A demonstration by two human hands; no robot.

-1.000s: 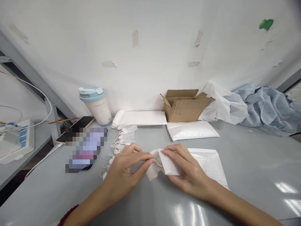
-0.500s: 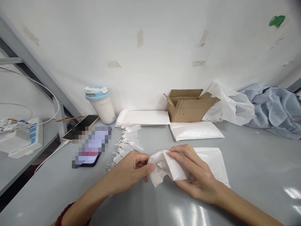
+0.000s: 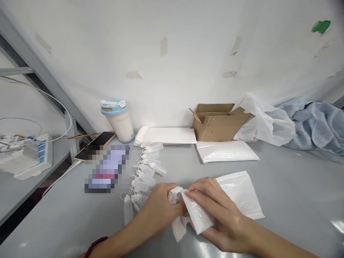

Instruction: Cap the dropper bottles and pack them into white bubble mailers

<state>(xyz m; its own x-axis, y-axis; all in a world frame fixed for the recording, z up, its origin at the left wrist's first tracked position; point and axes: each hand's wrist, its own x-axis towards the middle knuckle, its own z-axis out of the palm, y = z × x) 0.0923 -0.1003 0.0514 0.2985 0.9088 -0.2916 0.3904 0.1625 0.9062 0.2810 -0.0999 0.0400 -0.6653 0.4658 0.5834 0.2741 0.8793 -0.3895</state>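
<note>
A white bubble mailer [image 3: 200,215] is held between my two hands above the table, its mouth toward the left. My right hand [image 3: 223,211] is closed round its body, fingers on top and thumb below. At the mouth, my left hand [image 3: 162,202] grips the edge; its thumb reaches into the opening and the fingertips are hidden. Whatever lies inside the mailer cannot be seen. Beside my left hand several small clear plastic squeeze bottles [image 3: 146,177] with white caps and loops lie in a column. Another white bubble mailer [image 3: 240,190] lies flat behind my right hand.
At the back stand a blue-lidded cup [image 3: 119,123] and an open cardboard box [image 3: 221,125]. White mailers [image 3: 172,135] are stacked between them, with one bubble mailer [image 3: 228,151] before the box. Two phones [image 3: 107,168] lie left; a plastic bag [image 3: 271,122] and blue cloth [image 3: 319,123] are right.
My left thumb has moved from the mailer's edge deeper into its mouth. Both hands and the mailer sit a little lower, and the mailer is tilted more downward.
</note>
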